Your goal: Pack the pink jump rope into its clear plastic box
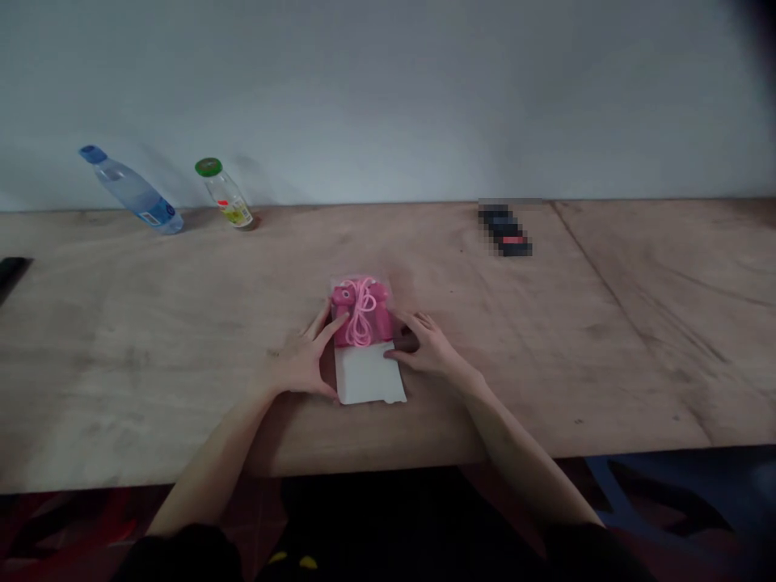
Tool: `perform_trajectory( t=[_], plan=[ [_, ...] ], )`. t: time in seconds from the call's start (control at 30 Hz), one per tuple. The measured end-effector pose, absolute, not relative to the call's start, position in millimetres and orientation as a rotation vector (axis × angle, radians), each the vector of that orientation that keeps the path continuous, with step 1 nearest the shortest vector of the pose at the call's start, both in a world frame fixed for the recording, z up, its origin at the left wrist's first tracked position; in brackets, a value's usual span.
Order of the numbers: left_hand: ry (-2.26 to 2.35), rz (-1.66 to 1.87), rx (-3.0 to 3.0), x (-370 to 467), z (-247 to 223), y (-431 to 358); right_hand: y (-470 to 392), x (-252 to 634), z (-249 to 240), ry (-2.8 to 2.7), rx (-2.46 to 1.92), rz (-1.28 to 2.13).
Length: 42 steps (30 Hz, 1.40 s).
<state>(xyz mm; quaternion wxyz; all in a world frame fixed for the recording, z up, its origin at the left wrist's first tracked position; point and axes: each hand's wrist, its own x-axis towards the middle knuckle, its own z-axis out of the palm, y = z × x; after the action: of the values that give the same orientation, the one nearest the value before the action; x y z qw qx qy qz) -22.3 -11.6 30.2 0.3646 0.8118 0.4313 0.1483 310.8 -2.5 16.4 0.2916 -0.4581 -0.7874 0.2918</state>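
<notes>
Packet (367,343) between left grip (299,361) and right grip (434,349): clear plastic cover, thin, smooth, slight sheen. Cord (360,323) beneath the cover: smooth, apparently plastic. Handles (381,312) beside it: moulded plastic by look, smooth. Panel (369,376) at the near end, between the grips: card or paper, smooth, matt. Table (546,347) under both grips: wood, matt, grain visible, surface marked. Bottle (130,186) beyond and left of the left grip: clear plastic, glossy. Jar (225,196) closer to that grip: apparently glass, smooth, glossy. Wall (376,97) beyond both grips: smooth, matt. Sleeves (182,555) behind the grips: cloth, matt.
</notes>
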Motion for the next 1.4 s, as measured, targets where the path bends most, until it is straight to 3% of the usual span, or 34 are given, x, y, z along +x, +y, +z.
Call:
perform_trajectory(
  t=[0.4, 0.8, 1.4],
  plan=[
    [1.099, 0.5, 2.093, -26.7, 34.3, -10.0, -5.7, 296.7, 14.0, -1.991, -1.289, 0.685],
    [1.025, 0.682, 2.135, -29.0, 23.8, -7.5, -0.5, 324.0, 32.1, -2.059, -1.106, 1.066],
    [1.025, 0.734, 2.244, -28.1, 17.3, -5.6, -1.2, 320.4, 19.6, -2.159, -1.06, 0.876]
  ],
)
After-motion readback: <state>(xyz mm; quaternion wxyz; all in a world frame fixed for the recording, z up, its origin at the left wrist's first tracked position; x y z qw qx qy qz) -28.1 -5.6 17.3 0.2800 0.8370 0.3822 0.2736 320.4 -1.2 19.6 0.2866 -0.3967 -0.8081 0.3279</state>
